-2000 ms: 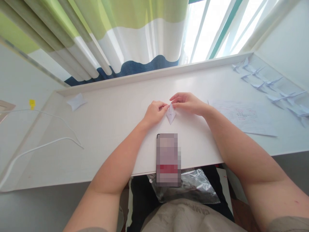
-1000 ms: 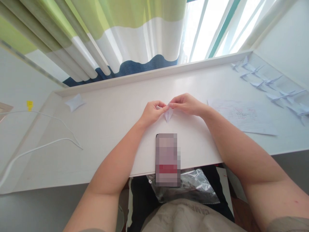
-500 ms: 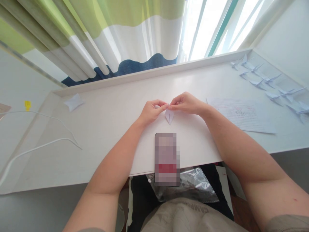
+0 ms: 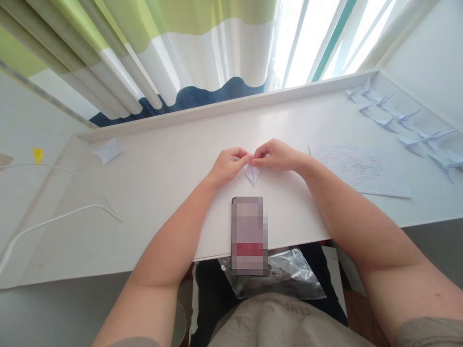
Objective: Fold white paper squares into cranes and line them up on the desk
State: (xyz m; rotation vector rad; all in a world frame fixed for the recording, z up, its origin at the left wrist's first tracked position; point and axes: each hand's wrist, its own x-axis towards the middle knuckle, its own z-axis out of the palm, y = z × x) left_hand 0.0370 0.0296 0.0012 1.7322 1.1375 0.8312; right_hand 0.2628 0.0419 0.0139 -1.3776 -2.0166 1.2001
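Note:
Between my two hands, over the middle of the white desk, is a small folded white paper [image 4: 252, 177] with a diamond-like shape and a crease down its centre. My left hand [image 4: 230, 166] pinches its upper end from the left. From the right, my right hand [image 4: 274, 155] pinches the same end, fingertips touching those of the left. The fingers hide the paper's top; its pointed lower tip faces me. Just below lies a phone [image 4: 249, 231] with a blurred-out screen, reaching over the desk's front edge.
Several folded paper cranes [image 4: 400, 118] stand at the back right of the desk [image 4: 173, 226]. Near them lies a lined sheet with writing [image 4: 361, 171]. A folded white paper piece [image 4: 108, 151] rests at the far left, above a white cable [image 4: 68, 217]. A clear plastic bag [image 4: 292, 272] covers my lap.
Both hands keep their pinch on the folded paper, with only a slight shift of the fingers. The whole view has moved a little.

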